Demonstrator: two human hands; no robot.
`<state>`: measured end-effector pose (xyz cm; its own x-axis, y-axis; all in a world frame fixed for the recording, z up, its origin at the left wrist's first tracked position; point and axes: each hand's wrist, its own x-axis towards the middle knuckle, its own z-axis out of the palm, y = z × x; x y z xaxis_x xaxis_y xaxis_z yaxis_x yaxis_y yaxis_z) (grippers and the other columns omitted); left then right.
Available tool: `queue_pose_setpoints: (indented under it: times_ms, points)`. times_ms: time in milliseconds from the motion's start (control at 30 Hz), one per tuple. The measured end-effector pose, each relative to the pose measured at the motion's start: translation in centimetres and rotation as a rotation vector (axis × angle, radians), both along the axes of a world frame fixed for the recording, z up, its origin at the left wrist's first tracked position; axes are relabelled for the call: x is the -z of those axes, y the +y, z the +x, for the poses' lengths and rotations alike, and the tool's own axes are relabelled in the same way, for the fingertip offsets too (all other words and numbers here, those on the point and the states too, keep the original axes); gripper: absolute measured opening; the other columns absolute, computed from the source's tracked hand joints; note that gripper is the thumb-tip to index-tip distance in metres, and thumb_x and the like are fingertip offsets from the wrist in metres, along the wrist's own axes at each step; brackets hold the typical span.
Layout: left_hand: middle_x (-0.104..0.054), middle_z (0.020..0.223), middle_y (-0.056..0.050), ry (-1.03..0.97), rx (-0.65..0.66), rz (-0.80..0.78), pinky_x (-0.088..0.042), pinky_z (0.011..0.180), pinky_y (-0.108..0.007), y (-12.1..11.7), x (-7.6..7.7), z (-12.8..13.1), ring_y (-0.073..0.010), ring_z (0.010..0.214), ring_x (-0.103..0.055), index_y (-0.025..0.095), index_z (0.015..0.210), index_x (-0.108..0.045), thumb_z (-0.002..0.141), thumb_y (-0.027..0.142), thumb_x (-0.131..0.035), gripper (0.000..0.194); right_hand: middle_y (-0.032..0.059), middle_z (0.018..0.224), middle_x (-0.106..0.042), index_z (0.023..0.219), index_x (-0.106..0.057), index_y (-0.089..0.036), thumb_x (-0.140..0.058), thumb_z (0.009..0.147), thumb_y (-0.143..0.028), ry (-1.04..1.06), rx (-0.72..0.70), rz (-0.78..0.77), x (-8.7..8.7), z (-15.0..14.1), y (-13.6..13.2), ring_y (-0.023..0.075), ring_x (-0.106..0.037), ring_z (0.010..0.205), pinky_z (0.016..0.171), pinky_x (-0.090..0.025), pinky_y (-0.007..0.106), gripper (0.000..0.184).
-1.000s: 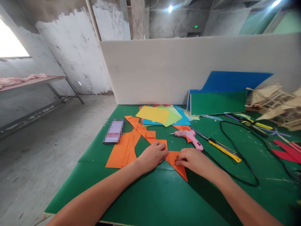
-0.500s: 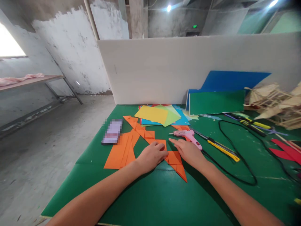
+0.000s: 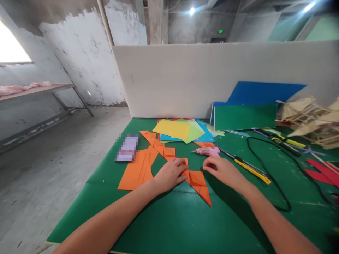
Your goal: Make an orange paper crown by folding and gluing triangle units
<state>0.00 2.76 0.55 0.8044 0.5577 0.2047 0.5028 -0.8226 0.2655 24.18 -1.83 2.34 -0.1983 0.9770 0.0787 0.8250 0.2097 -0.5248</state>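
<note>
My left hand [image 3: 171, 173] rests on a folded piece of orange paper [image 3: 199, 183], its fingers bent over the paper's left part and closed on it. The piece has a raised fold and ends in a point towards me. To its right, my right hand [image 3: 221, 170] hovers apart from the paper with its thumb and forefinger brought together; nothing shows between them. Just behind that hand lies a pink glue gun [image 3: 208, 151], its handle hidden. More folded orange pieces [image 3: 157, 144] stretch back to the left, beside a flat creased orange sheet [image 3: 136, 171].
A phone [image 3: 127, 148] lies left on the green table [image 3: 169, 225]. Coloured sheets [image 3: 172, 128] are stacked at the back. On the right are a yellow utility knife [image 3: 251, 170], a looping black cord [image 3: 270, 176], red strips [image 3: 321, 171] and a wooden model [image 3: 312, 120].
My right hand has drawn back and right from the orange paper, its pointing fingers now curled in to a pinch. My left hand stays on the paper.
</note>
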Motion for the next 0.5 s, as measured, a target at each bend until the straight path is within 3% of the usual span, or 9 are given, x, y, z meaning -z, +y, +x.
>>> queue_pose_setpoints:
  times_ms: [133, 167, 200, 300, 333, 400, 500]
  points:
    - [-0.059, 0.107, -0.007, -0.039, 0.025, -0.059, -0.044, 0.090, -0.034, 0.1, -0.4, 0.0, -0.0207, 0.100, -0.055, 0.017, 0.101, -0.060, 0.088, 0.029, -0.055, 0.018, 0.0048, 0.071, -0.070, 0.080, -0.072, -0.018, -0.061, 0.074, -0.057, 0.357, -0.481, -0.561, -2.5, 2.8, -1.7, 0.0183, -0.063, 0.066, 0.062, -0.048, 0.028, 0.041]
    - [-0.059, 0.106, -0.006, -0.045, 0.031, -0.075, -0.044, 0.090, -0.034, 0.1, -0.5, 0.0, -0.0204, 0.099, -0.055, 0.017, 0.099, -0.059, 0.088, 0.028, -0.056, 0.016, 0.0057, 0.071, -0.070, 0.085, -0.073, -0.018, -0.057, 0.077, -0.059, 0.411, -0.450, -0.554, -2.7, 3.3, -1.8, 0.0181, -0.063, 0.065, 0.061, -0.048, 0.028, 0.045]
    - [-0.059, 0.106, -0.006, -0.050, 0.040, -0.089, -0.044, 0.090, -0.035, 0.1, -0.5, 0.1, -0.0201, 0.099, -0.055, 0.017, 0.098, -0.059, 0.088, 0.027, -0.056, 0.014, 0.0068, 0.074, -0.070, 0.087, -0.073, -0.017, -0.053, 0.080, -0.059, 0.424, -0.326, -0.468, -2.5, 3.7, -1.7, 0.0179, -0.063, 0.065, 0.061, -0.048, 0.028, 0.047]
    - [-0.057, 0.109, -0.006, -0.061, 0.071, -0.110, -0.043, 0.092, -0.035, 0.2, -0.4, 0.1, -0.0207, 0.103, -0.053, 0.018, 0.105, -0.056, 0.088, 0.026, -0.055, 0.018, 0.0083, 0.078, -0.070, 0.092, -0.069, -0.017, -0.047, 0.085, -0.056, 0.280, 0.193, -0.052, -1.1, 4.4, -0.6, 0.0184, -0.062, 0.064, 0.056, -0.045, 0.027, 0.045]
    - [-0.055, 0.110, -0.007, -0.065, 0.067, -0.117, -0.043, 0.092, -0.035, 0.2, -0.3, 0.1, -0.0208, 0.105, -0.052, 0.018, 0.109, -0.054, 0.088, 0.026, -0.056, 0.022, 0.0078, 0.080, -0.070, 0.093, -0.068, -0.018, -0.049, 0.084, -0.055, 0.177, 0.294, 0.030, -0.5, 4.6, -0.2, 0.0189, -0.061, 0.063, 0.053, -0.042, 0.027, 0.042]
    - [-0.051, 0.111, -0.008, -0.070, 0.040, -0.144, -0.045, 0.090, -0.033, 0.3, -0.1, 0.0, -0.0203, 0.103, -0.052, 0.018, 0.111, -0.053, 0.087, 0.027, -0.057, 0.026, 0.0063, 0.074, -0.070, 0.091, -0.065, -0.019, -0.051, 0.081, -0.057, 0.014, 0.410, 0.068, 0.5, 4.8, 0.5, 0.0197, -0.061, 0.059, 0.048, -0.038, 0.027, 0.042]
    - [-0.048, 0.105, -0.006, -0.084, 0.003, -0.195, -0.047, 0.085, -0.032, 0.5, 0.2, -0.1, -0.0180, 0.092, -0.053, 0.017, 0.100, -0.055, 0.086, 0.029, -0.059, 0.020, 0.0048, 0.067, -0.069, 0.094, -0.061, -0.018, -0.053, 0.078, -0.060, -0.065, 0.405, -0.055, 1.5, 4.8, 0.9, 0.0206, -0.062, 0.057, 0.046, -0.036, 0.026, 0.046]
